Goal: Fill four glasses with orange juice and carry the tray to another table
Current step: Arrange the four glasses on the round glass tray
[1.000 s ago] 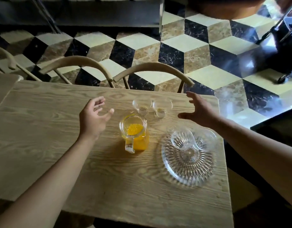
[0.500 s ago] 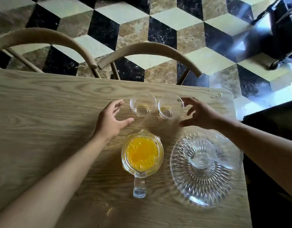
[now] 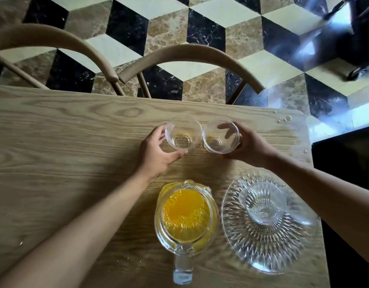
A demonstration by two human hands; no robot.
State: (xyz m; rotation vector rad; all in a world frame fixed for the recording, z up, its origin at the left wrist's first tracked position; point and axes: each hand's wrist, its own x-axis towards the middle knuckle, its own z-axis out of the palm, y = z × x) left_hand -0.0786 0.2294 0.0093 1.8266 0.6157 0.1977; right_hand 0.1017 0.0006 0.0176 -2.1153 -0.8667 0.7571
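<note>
Moved since the earlier frames: both hands, formerly spread and apart from the glassware, now at the two glasses on the far side of the worktop (image 3: 54, 142).

- Left hand (image 3: 156, 154): fingers and thumb curled round the left glass (image 3: 183, 133); grasping it.
- Right hand (image 3: 249, 145): fingers wrapped round the right glass (image 3: 221, 135), seen through the wall of it; grasping it.
- The two glasses: clear, upright, just beside one another, near the far edge. Each shows only a faint yellowish trace at the bottom; effectively unfilled. Whether either has left the wood cannot be told.
- Pitcher of orange juice (image 3: 186, 217): glass, handle toward the viewer, juice well up its body, untouched, near side of the worktop, between the forearms.
- Tray (image 3: 262, 248): round cut-glass plate, just right of the pitcher. Carries a third glass (image 3: 262, 204) and what appears to be a fourth beside it, partly under the right forearm; both look empty.
- Drops of liquid (image 3: 286, 118): far right corner of the worktop.
- Two bentwood chair backs (image 3: 189, 57): beyond the far edge, over a patterned floor.

Judgement: an early stage. The double grasp suggests the pair is to be brought to the tray or pitcher. No glass is filled; pouring and carrying remain.
</note>
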